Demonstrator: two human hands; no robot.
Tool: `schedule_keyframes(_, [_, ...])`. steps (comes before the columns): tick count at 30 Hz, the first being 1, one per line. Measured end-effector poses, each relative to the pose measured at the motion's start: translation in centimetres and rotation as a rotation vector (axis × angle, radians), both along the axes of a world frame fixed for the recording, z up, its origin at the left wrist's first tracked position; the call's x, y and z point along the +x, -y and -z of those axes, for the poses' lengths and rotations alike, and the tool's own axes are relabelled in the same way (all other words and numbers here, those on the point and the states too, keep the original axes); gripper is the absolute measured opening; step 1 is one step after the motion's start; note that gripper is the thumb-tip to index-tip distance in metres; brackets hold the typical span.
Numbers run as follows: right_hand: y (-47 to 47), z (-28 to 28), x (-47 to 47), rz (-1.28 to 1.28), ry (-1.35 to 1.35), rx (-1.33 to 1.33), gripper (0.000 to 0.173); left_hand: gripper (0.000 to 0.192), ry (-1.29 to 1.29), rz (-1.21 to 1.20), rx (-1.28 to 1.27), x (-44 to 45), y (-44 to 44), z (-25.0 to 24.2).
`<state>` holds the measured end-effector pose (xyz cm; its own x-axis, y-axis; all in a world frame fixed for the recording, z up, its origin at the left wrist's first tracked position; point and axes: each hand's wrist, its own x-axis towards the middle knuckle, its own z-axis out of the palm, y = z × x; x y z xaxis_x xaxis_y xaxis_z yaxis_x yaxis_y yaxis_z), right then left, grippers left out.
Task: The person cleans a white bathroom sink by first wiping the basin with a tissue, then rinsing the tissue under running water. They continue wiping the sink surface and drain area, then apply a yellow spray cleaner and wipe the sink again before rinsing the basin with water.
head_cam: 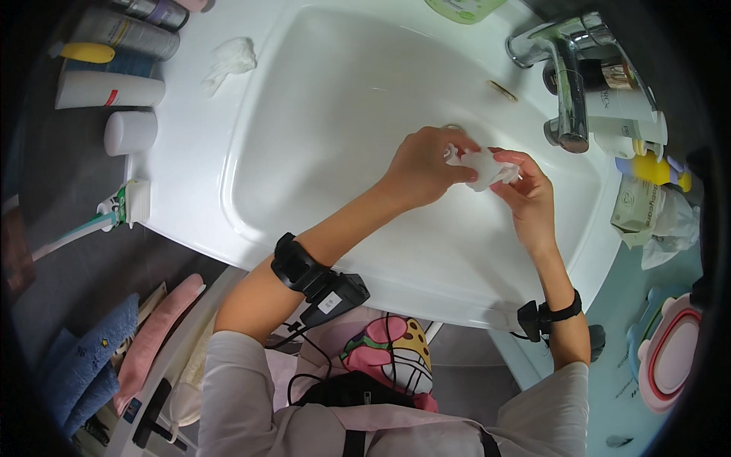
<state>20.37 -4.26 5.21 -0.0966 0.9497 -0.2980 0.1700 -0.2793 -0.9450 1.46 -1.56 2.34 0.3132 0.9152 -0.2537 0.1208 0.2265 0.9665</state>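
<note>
Over the white ceramic washbasin (342, 114), both hands grip one crumpled white wad (486, 168), tissue or thin cloth; I cannot tell which. My left hand (425, 165) pinches its left side between thumb and fingers. On the other side, my right hand (528, 191) holds it with thumb and fingertips. Part of the wad is hidden by the fingers. Just behind the left hand shows the edge of the drain (452, 127). A second crumpled white piece (231, 60) lies on the basin's left ledge.
A chrome faucet (568, 85) reaches over the basin's right side, near the overflow slot (502, 90). Tubes and bottles (111, 90) line the left wall. A green soap bottle (465, 7) stands at the back. Folding basins (671, 354) hang at right, towels (160, 343) at lower left.
</note>
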Motion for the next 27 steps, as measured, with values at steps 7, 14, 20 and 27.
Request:
schedule_keyframes(7, [0.1, -0.6, 1.2, -0.231, 0.396, -0.065, 0.031, 0.020, -0.072, 0.007, -0.146, -1.0, -1.1, -0.6])
schedule_keyframes(14, [-0.7, -0.7, -0.3, -0.052, 0.316, 0.154, 0.034, 0.011, 0.314, 0.116, -0.449, -1.9, -1.8, -2.0])
schedule_keyframes(20, [-0.8, -1.0, -0.6, -0.238, 0.693, 0.448, 0.012, 0.018, 0.128, 0.183, -0.235, -2.0, -2.1, -1.5])
schedule_keyframes(27, [-0.7, 1.3, 1.3, -0.099, 0.485, 0.211, 0.021, 0.025, 0.081, -0.146, -0.417, -3.6, -2.7, -2.0])
